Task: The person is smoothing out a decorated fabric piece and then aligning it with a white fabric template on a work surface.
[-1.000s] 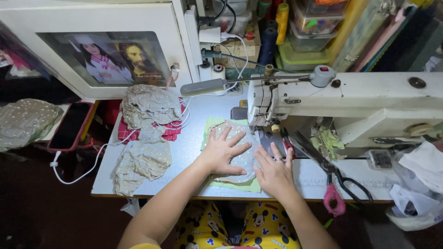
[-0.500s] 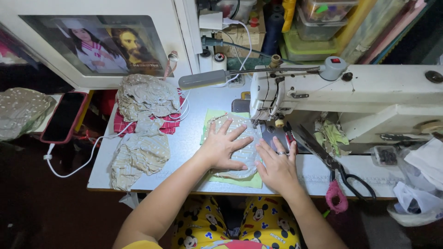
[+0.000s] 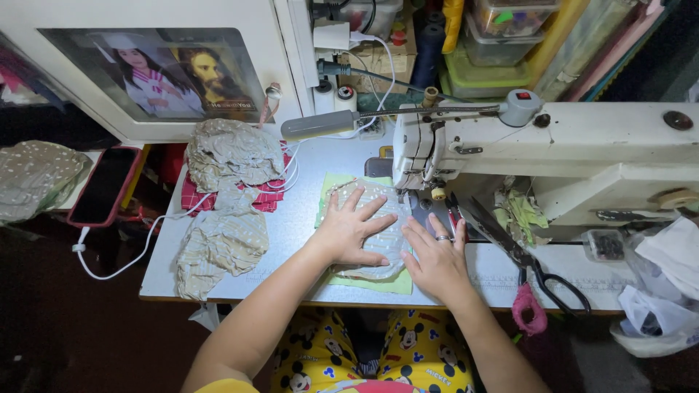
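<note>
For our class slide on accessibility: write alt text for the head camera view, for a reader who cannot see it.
Two bare hands, left hand and right hand, press flat a grey patterned fabric piece on light green cloth, beside a white sewing machine. Black scissors lie to the right; fabric heaps sit left.

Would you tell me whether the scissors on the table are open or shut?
Shut: the scissors lie flat right of the right hand, blades together.

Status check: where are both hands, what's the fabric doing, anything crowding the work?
Left hand and right hand flat, fingers spread, on the grey dotted fabric piece. It lies over green cloth beside the sewing machine. Black scissors close right.
</note>
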